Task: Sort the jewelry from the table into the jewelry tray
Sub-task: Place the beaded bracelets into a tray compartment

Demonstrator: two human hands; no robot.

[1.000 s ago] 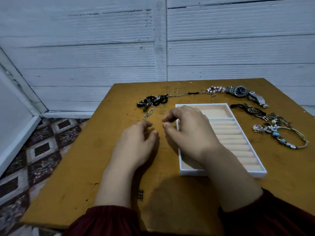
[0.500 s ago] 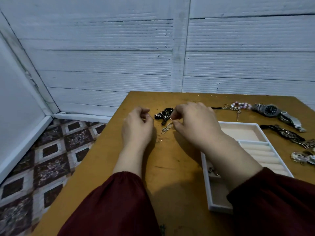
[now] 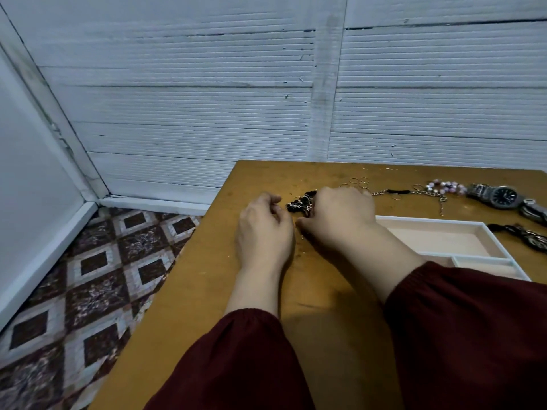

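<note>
Two-handed pickup: my right hand (image 3: 340, 217) curls around the black beaded jewelry tangle (image 3: 299, 204) on the brown wooden tabletop (image 3: 207, 291), left of the white compartmented jewelry tray (image 3: 429, 221). My left hand (image 3: 263, 232) curls beside it, probably steadying; I cannot tell whether it holds anything.

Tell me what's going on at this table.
A person in dark red sleeves is sorting jewelry at a wooden table. The right hand curls its fingers over a tangled black beaded piece. The left hand sits beside it with fingers curled; whether it holds anything cannot be told. The jewelry tray lies to the right, and its visible compartment looks bare. A watch, a pink bead chain, small rings and a dark bracelet lie unsorted.
</note>
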